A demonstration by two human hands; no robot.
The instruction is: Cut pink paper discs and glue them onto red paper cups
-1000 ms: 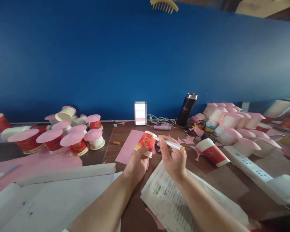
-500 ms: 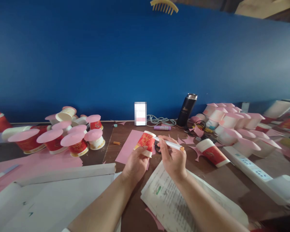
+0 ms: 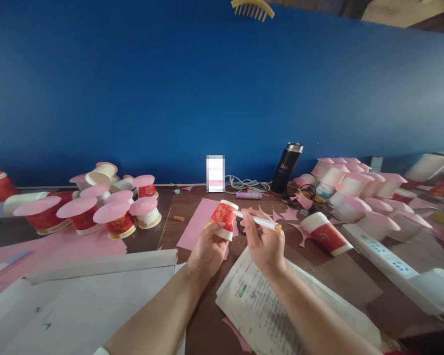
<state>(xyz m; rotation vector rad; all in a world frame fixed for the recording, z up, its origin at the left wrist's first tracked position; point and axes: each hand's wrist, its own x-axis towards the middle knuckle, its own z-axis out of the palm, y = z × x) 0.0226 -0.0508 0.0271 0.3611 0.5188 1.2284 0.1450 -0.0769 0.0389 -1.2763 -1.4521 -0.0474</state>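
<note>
Near the middle of the table, my left hand (image 3: pixel 209 249) is wrapped round a red paper cup (image 3: pixel 224 219) with gold patterns and white rims. My right hand (image 3: pixel 264 241) pinches a white marker (image 3: pixel 261 219) with an orange end. Its tip points left and is at the cup's right side; whether it touches cannot be made out. Behind the cup lies a sheet of pink paper (image 3: pixel 196 224). A small orange cap (image 3: pixel 178 218) rests on the table to the left.
Cups with pink paper discs (image 3: pixel 114 214) stand at left. More pink-topped white cups (image 3: pixel 355 182) crowd the right, near a power strip (image 3: pixel 381 254) and stacked cups (image 3: pixel 327 234). A black thermos (image 3: pixel 286 167) stands by the blue wall. Printed papers (image 3: pixel 251 296) lie under my right forearm.
The marker has shifted slightly, its tip now a little lower and farther left against the cup. Both hands stay nearly in place.
</note>
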